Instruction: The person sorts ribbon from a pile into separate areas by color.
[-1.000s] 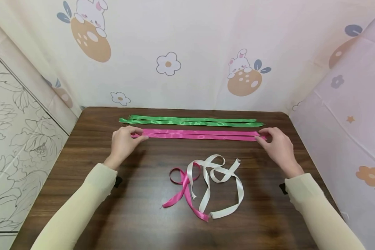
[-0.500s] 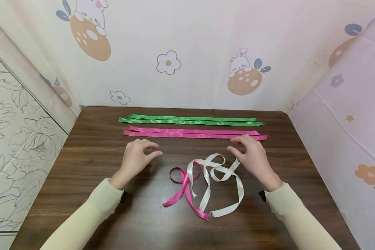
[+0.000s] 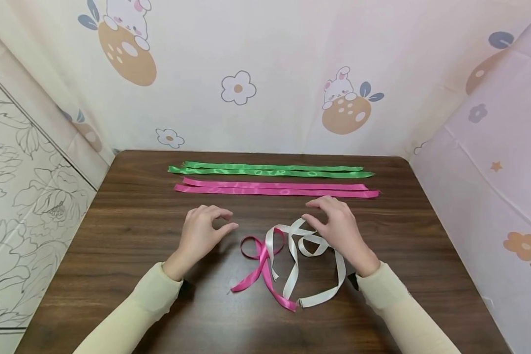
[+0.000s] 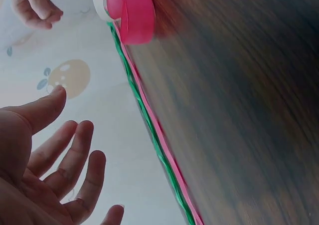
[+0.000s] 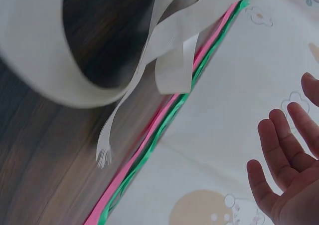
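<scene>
My left hand (image 3: pixel 201 233) hovers over the table, just left of a loosely curled pink ribbon (image 3: pixel 262 258), with thumb and fingers apart and holding nothing. A tangle of white ribbon (image 3: pixel 292 275) lies beside that pink one, partly overlapping it. Over the white ribbon's upper right part is my right hand (image 3: pixel 338 226), fingers spread and empty, hiding one of its ends in the head view. In the right wrist view, that frayed end (image 5: pixel 103 155) shows. Behind both hands, two straight pink ribbons (image 3: pixel 274 189) lie side by side.
Two green ribbons (image 3: pixel 270 170) run parallel behind the straight pink ones, close to the table's back edge. The brown wooden table (image 3: pixel 115 246) meets a printed cloth backdrop (image 3: pixel 283 98), with cloth at the right side and a floral panel (image 3: pixel 17 221) at left.
Both hands have let go of the straight pink ribbons' ends and drawn inward and nearer. The right hand now overlaps the white ribbon; the ribbons on the table lie still.
</scene>
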The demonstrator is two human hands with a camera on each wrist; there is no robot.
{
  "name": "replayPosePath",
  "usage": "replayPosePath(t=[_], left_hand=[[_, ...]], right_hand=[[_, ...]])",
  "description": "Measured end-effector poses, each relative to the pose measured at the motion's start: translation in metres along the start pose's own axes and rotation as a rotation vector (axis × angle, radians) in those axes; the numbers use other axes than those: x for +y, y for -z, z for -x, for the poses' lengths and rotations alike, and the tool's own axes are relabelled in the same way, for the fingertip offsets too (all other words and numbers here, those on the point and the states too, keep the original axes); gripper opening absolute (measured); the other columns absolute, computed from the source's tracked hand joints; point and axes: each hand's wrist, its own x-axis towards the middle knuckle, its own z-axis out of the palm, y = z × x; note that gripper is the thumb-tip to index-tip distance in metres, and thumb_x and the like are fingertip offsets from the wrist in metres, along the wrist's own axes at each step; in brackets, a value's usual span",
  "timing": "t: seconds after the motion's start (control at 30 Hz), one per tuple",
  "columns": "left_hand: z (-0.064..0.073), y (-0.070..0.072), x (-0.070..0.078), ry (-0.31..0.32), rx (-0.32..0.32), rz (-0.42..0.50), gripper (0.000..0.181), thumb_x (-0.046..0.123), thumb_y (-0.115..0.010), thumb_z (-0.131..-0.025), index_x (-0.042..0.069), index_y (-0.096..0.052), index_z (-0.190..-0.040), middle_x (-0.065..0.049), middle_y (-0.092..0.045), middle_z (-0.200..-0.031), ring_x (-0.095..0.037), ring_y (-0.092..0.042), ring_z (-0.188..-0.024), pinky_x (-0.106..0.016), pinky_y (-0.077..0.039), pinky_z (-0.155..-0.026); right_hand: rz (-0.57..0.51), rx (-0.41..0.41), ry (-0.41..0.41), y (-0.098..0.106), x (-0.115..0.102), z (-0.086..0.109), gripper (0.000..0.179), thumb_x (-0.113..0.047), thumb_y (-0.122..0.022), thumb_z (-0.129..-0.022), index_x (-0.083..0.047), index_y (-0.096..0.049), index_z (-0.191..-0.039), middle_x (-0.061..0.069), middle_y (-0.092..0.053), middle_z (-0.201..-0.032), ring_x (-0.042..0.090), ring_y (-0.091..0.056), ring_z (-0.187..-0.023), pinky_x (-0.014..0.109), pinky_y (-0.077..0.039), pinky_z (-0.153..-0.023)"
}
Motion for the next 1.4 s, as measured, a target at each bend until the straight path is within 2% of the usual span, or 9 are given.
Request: replayPosePath(t=[0.23, 0.43, 0.67, 0.93, 1.2, 1.4], left_hand=[[0.006, -0.01, 0.006, -0.006, -0.02, -0.073, 0.031, 0.036, -0.089, -0.08, 0.013, -0.082, -0.101, -0.001, -0.08, -0.095, -0.025, -0.067, -0.09, -0.05, -0.048, -0.087], [0.011, -0.023, 0.007, 0.016, -0.08, -0.093, 0.034, 0.038, -0.09, -0.079, 0.014, -0.082, -0.101, 0.001, -0.079, -0.091, -0.021, -0.064, -0.085, -0.049, -0.047, -0.086], [0.014, -0.033, 0.008, 0.045, -0.155, -0.094, 0.032, 0.039, -0.089, -0.079, 0.016, -0.081, -0.101, 0.002, -0.078, -0.092, -0.019, -0.062, -0.086, -0.049, -0.047, -0.089], [0.015, -0.04, 0.005, -0.008, -0.159, -0.109, 0.024, 0.033, -0.09, -0.079, 0.017, -0.081, -0.093, 0.004, -0.076, -0.083, -0.017, -0.061, -0.08, -0.05, -0.049, -0.088], [0.013, -0.042, 0.008, -0.005, -0.198, -0.113, 0.013, 0.024, -0.088, -0.082, 0.017, -0.081, -0.09, 0.006, -0.074, -0.079, -0.018, -0.061, -0.079, -0.05, -0.049, -0.09], [0.012, -0.042, 0.01, -0.01, -0.187, -0.122, 0.009, 0.017, -0.085, -0.082, 0.016, -0.082, -0.09, 0.005, -0.075, -0.081, -0.019, -0.063, -0.081, -0.048, -0.05, -0.088]], right_hand=[[0.019, -0.072, 0.023, -0.012, -0.015, -0.004, 0.032, -0.024, -0.085, -0.086, -0.008, -0.075, -0.112, 0.007, -0.074, -0.107, 0.027, -0.068, -0.104, 0.054, -0.048, -0.101], [0.05, -0.103, 0.141, -0.032, -0.035, -0.006, 0.032, -0.026, -0.086, -0.085, -0.009, -0.076, -0.11, 0.005, -0.074, -0.105, 0.025, -0.069, -0.104, 0.051, -0.05, -0.101], [0.087, -0.228, 0.184, -0.048, -0.049, -0.009, 0.032, -0.03, -0.084, -0.087, -0.011, -0.076, -0.112, 0.003, -0.074, -0.108, 0.022, -0.069, -0.104, 0.048, -0.048, -0.106], [0.139, -0.314, 0.235, -0.067, -0.055, -0.008, 0.029, -0.033, -0.081, -0.09, -0.014, -0.076, -0.11, 0.0, -0.074, -0.107, 0.019, -0.069, -0.101, 0.045, -0.049, -0.105], [0.192, -0.407, 0.237, -0.083, -0.059, -0.006, 0.031, -0.041, -0.081, -0.088, -0.016, -0.078, -0.107, -0.002, -0.074, -0.105, 0.018, -0.067, -0.101, 0.043, -0.048, -0.102], [0.238, -0.381, 0.26, -0.089, -0.059, -0.007, 0.02, -0.034, -0.082, -0.088, -0.018, -0.079, -0.099, -0.004, -0.075, -0.096, 0.017, -0.069, -0.096, 0.041, -0.049, -0.097]])
